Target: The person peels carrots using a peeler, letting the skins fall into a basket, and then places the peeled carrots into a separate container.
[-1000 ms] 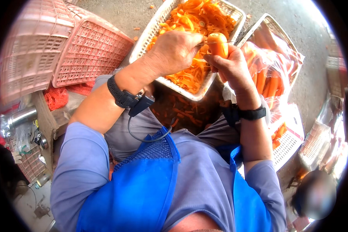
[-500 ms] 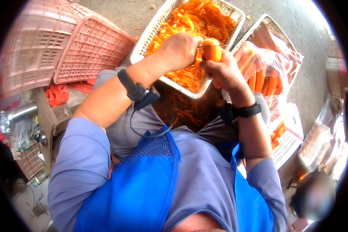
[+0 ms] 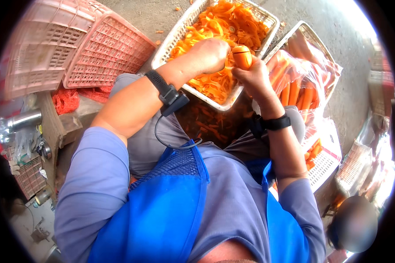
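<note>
Over a white plastic basket (image 3: 162,49) heaped with orange carrot peelings (image 3: 221,26), my two hands work close together. My right hand (image 3: 255,79) is wrapped round a thick carrot (image 3: 242,60), its blunt end pointing up. A thin dark line crosses the carrot just below that end. Beside it on the left, my left hand (image 3: 211,55) is closed with the knuckles up; what its fingers hold is hidden. Both wrists wear black straps, and a cable hangs from the left one.
Pink crates (image 3: 107,50) stand at left by red mesh (image 3: 66,101) and a wooden bench (image 3: 52,118). At right, a basket (image 3: 314,30) holds bagged carrots (image 3: 296,92), near a white crate (image 3: 329,160). Loose peelings (image 3: 206,122) lie between my knees. A person's blurred head (image 3: 353,223) is lower right.
My left forearm has shifted slightly to the right. The carrot has tilted a little in my right hand, and a small gap now shows between it and my left hand.
</note>
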`<state>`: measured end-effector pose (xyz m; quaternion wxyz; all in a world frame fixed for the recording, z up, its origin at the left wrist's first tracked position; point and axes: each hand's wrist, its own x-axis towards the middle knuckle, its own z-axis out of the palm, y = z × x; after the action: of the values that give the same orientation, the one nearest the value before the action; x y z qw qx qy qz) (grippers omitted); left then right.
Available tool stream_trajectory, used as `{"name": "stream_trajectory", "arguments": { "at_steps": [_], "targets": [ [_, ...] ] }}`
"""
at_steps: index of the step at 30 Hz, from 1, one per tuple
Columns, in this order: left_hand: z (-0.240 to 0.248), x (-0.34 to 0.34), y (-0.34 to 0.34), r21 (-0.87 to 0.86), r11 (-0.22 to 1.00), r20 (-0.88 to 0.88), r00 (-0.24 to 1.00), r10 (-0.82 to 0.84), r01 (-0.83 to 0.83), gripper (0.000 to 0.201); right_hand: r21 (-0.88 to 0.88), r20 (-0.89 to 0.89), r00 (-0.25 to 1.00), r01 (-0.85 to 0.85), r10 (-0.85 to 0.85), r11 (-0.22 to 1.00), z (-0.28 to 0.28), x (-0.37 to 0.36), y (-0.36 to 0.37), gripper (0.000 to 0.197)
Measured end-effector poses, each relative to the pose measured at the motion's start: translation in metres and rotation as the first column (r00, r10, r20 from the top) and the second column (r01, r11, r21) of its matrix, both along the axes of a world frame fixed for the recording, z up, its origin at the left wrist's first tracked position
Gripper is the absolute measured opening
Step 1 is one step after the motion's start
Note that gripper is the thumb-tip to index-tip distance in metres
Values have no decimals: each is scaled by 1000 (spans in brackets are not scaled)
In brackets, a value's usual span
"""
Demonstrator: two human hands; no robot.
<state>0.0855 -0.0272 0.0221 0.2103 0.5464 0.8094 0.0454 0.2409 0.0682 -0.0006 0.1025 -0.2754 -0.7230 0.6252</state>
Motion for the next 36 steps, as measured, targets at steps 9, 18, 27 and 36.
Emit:
{"name": "stream_trajectory", "arguments": {
  "at_steps": [9,18,27,36],
  "targets": [
    [-17,-25,-7,12,977,432,882,186,-212,25,-484,-232,962,12,-142,875,8,1,1,17],
    [1,15,-3,-200,842,975,-19,221,-501,27,-693,-344,798,139,-494,707,3,-16,23,35],
    [15,-41,11,263,836,839,542,48,-482,24,-244,-132,990,-83,51,966,22,9,30,47],
    [13,-35,11,250,945,457,886,76,-210,21,-254,-49,998,-44,32,966,7,8,28,37]
  ]
}}
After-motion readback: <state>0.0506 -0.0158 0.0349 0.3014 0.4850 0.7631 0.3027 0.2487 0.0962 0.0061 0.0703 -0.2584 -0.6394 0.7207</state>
